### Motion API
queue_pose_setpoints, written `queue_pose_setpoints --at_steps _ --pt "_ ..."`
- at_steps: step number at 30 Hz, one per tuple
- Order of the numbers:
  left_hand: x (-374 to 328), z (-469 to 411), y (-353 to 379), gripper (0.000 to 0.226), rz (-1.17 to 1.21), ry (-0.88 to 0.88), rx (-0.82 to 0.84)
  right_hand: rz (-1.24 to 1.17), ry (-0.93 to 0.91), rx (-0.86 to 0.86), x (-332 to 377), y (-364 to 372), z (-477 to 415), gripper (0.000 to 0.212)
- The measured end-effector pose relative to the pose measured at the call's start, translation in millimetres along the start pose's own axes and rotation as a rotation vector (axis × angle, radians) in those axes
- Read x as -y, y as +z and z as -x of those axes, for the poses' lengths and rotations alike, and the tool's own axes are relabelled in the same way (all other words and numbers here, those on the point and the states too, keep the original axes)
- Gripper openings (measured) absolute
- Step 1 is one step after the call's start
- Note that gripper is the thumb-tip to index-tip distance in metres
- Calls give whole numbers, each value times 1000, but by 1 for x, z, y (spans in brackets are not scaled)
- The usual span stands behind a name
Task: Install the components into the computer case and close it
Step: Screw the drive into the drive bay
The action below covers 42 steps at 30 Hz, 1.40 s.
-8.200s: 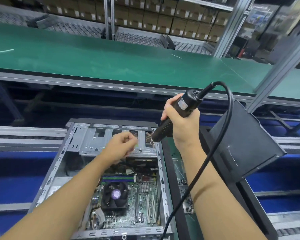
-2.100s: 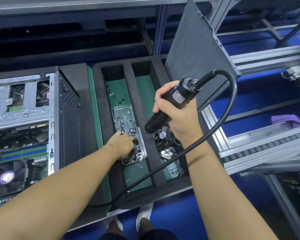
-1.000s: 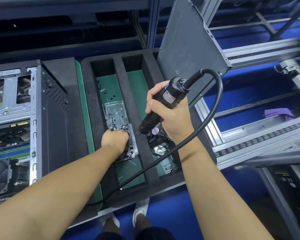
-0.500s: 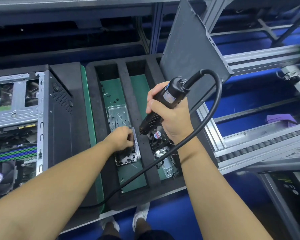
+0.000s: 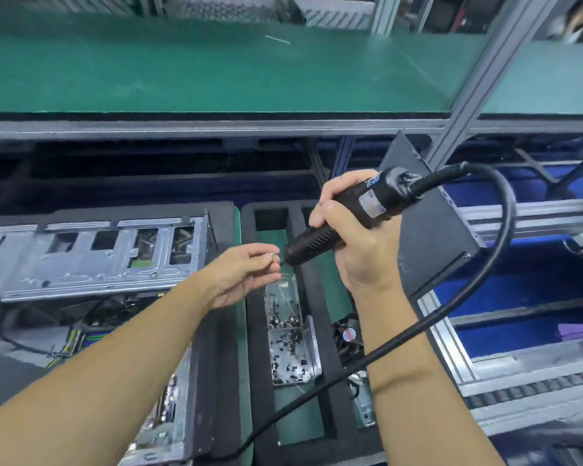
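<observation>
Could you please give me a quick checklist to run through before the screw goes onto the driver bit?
1. Screw pinched by left hand: ok.
2. Right hand grip wrapped around screwdriver: ok.
3. Screw seated on the bit: cannot tell, too small.
4. Computer case open: ok.
5. Side panel off, leaning to the right: ok.
6. Cable looping away from the bit: ok.

A clear screw box (image 5: 292, 358) is laid in one slot of the black foam tray (image 5: 258, 364); a small fan (image 5: 348, 333) in the next.
</observation>
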<state>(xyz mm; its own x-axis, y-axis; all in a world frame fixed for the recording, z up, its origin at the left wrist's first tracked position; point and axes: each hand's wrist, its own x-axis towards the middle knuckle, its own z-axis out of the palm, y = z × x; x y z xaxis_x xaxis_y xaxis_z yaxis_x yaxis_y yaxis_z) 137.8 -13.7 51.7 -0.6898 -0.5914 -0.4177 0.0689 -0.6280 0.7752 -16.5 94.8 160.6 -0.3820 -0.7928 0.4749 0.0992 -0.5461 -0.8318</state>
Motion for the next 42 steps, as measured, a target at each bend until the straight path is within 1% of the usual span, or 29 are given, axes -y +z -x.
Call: queue_pose_setpoints --at_steps 2,4,7,11,16,20,25,31,38,42 --pt "-10 15 -5 25 31 52 6 -22 -31 -1 6 24 -7 23" --pt "-17 30 -13 21 88 106 -3 -42 -59 -6 11 47 -12 25" --pt "-23 49 -33 18 150 122 -12 -51 -102 14 17 77 -15 28" --pt "-29 70 -59 32 233 130 24 -73 -97 35 18 112 -13 24" --pt "-36 90 -84 34 317 143 97 -118 -59 7 17 145 -5 21" --pt "-42 103 -96 40 324 148 99 -104 -62 16 15 164 -2 20" --pt "-44 110 -103 43 351 146 113 -80 -84 19 12 177 0 19" --pt "-42 110 -113 39 377 139 100 3 -99 96 9 180 1 21" --pt "-35 110 -117 25 337 176 36 -34 -57 -18 -1 180 6 23" --pt "-33 112 -117 22 331 190 31 -71 -27 -56 -4 177 7 32"
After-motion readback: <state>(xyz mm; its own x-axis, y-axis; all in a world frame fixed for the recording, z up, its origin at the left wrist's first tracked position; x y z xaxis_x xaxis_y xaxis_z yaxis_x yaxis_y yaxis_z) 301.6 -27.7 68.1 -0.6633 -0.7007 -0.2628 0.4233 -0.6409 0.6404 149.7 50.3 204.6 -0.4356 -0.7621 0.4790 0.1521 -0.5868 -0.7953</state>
